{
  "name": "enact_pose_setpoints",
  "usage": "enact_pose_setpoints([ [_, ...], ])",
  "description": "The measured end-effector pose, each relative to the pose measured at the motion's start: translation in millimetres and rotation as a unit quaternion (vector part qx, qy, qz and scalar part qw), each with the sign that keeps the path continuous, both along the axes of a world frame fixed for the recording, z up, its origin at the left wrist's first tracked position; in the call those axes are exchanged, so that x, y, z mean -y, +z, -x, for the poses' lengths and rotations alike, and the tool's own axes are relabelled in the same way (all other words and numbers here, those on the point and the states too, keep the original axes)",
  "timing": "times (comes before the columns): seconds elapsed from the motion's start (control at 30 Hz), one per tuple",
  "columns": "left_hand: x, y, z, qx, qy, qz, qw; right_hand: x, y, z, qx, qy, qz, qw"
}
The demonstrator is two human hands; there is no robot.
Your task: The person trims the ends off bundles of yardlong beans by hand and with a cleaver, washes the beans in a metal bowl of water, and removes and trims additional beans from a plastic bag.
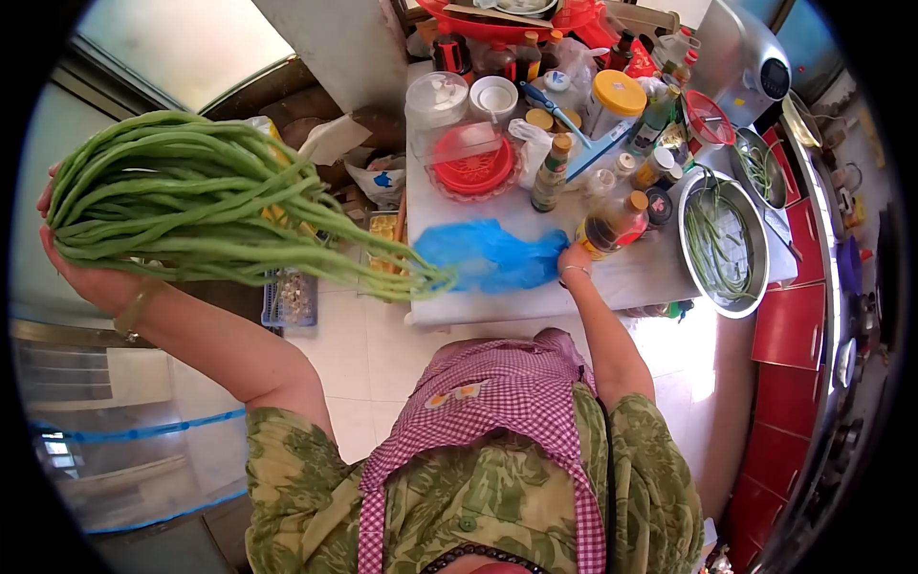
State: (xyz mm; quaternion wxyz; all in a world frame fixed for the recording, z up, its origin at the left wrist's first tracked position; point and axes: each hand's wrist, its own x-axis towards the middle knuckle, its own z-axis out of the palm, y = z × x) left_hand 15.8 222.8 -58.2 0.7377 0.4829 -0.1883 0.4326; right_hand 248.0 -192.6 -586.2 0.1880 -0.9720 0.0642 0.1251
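A thick bunch of long green beans (191,206) is gripped at its folded end by my left hand (81,263), raised at the far left. The thin bean ends trail rightward to the table's front edge, close to a blue plastic bag (488,256). My right hand (575,265) is closed on the right end of that bag, which lies crumpled on the table (535,304). Just beyond this hand stands a dark bottle with a red and yellow label (612,226). The beans hide part of my left fingers.
At right, a metal basin (725,244) and a smaller metal bowl (760,167) hold some long beans. A red plastic basket (472,158), a green bottle (552,172) and a yellow-lidded jar (617,96) crowd the tabletop. Red cabinets (789,325) run along the right.
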Motion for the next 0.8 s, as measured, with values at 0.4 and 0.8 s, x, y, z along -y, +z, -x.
enact_pose_setpoints([
  [0.4, -99, 78, 26, 0.007, 0.215, -0.051, 0.975, -2, -8, -2, -0.014, -0.040, -0.076, 0.996],
  [0.8, -88, 33, 32, -0.017, 0.344, 0.121, 0.931, 13, 41, 25, -0.210, -0.181, -0.625, 0.730],
])
